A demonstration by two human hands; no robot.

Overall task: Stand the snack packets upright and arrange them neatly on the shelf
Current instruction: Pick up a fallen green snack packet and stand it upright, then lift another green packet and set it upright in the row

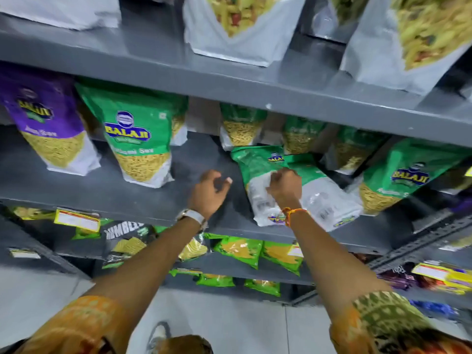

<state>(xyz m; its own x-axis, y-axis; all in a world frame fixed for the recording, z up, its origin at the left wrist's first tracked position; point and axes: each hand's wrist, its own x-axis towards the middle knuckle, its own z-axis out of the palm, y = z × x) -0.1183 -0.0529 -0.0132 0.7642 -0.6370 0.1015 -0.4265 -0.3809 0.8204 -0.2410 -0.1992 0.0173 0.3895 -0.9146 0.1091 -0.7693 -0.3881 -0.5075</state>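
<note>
Two flat green packets (pixel 293 182) lie centre-right on my grey shelf (pixel 127 195), partly hidden by my right hand (pixel 284 186) gripping them; left hand (pixel 210 191) hovers apart, fingers spread, over bare shelf centre.

Soft motion blur, warped edges

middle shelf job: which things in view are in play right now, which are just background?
In play:
- right hand, closed on the lying green packet
- second lying green packet beside it
- left hand, open over the bare middle shelf

Background:
- upright green packet and purple packet
- white pouches on the shelf above
- small green packs below
</note>
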